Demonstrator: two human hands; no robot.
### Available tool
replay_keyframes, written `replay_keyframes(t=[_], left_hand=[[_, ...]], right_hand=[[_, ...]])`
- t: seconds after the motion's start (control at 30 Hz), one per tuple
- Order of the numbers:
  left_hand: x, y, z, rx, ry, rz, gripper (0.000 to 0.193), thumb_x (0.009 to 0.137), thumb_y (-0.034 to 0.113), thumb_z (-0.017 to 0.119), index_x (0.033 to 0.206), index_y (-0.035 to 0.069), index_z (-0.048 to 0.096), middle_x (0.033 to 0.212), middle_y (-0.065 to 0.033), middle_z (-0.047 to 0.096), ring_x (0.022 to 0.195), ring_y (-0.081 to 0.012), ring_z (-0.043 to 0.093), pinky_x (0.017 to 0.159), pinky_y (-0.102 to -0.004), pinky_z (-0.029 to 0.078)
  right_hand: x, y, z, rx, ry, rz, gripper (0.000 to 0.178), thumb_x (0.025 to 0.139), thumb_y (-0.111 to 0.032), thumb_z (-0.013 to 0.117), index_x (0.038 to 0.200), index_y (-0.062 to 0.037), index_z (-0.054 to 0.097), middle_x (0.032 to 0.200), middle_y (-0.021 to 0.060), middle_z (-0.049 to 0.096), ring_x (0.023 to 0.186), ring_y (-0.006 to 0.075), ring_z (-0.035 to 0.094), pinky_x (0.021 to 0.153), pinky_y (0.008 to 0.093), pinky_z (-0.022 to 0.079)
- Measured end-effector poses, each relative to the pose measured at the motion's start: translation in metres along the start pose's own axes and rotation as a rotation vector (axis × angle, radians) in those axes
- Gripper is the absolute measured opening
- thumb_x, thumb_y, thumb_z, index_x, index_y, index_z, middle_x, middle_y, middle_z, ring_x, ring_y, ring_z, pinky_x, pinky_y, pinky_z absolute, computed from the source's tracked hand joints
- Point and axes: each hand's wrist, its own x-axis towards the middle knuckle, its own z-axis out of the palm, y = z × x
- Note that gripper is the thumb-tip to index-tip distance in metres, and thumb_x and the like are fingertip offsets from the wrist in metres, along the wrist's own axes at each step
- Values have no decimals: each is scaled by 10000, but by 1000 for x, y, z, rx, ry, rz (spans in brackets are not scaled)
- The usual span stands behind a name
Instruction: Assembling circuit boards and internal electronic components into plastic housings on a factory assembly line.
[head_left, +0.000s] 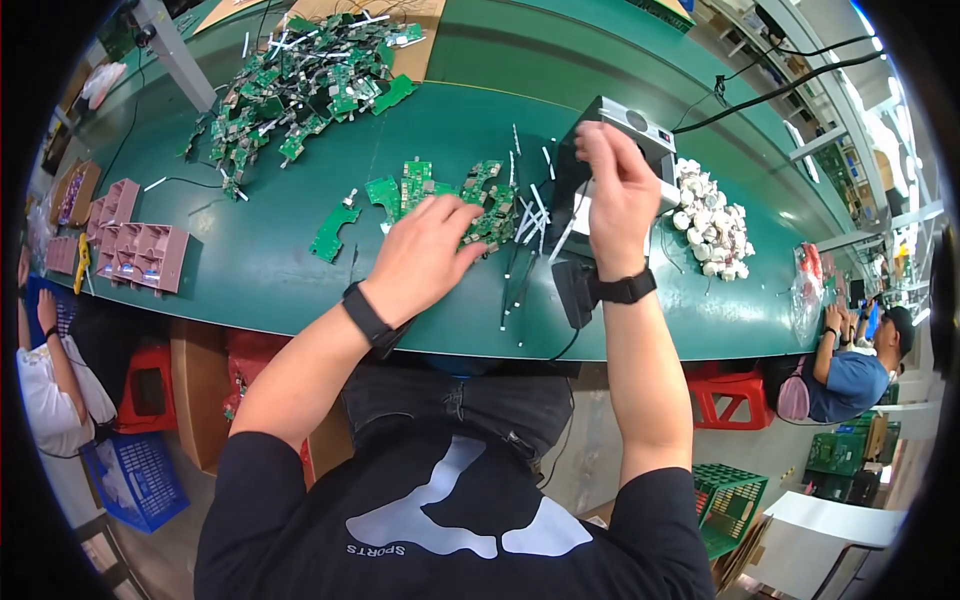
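Observation:
Over a small group of green circuit boards (pixel 415 180) lies my left hand (pixel 428 245), fingers stretched toward them and thumb apart. Its fingertips reach the boards beside a darker, component-covered board (pixel 490 205). My right hand (pixel 620 185) is raised in front of a silver and black box-shaped machine (pixel 640 125), its fingers bent and pressed together. Whatever they hold, if anything, is too small or hidden to make out. Below that hand a white strip (pixel 572 228) slants down; I cannot tell whether the hand touches it. A single green board (pixel 333 235) lies left of the group.
A large heap of circuit boards (pixel 310 80) covers the far left. Thin black wires with white ends (pixel 515 285) lie between my hands. White round parts (pixel 710 220) are piled right of the machine. Pink divided bins (pixel 145 255) stand at left. Other people sit at both sides.

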Motion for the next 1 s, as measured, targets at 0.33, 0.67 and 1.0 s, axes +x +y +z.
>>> replay_keyframes(t=[0.33,0.67,1.0], left_hand=[[29,-17,24,75,-241,-143,229,885,175,769,1032,34,665,962,-124,699,873,-338,689,758,-434,550],[51,-30,-15,-231,-101,-501,200,958,163,689,1039,11,588,975,-180,716,881,-376,700,758,-453,540],[43,-42,-17,-267,76,-399,296,984,188,675,1180,14,537,1067,-183,696,885,-315,700,791,-423,539]], right_hand=[[-77,-29,-70,225,-110,398,226,1075,-108,561,1230,42,628,912,66,682,730,130,635,689,267,523],[-127,-1,-35,90,-458,715,197,1074,-125,541,1153,12,658,877,33,671,708,105,598,665,250,487],[-113,-8,3,-117,-591,518,232,1090,-188,530,1125,-28,693,745,-2,578,690,86,523,645,271,447]])
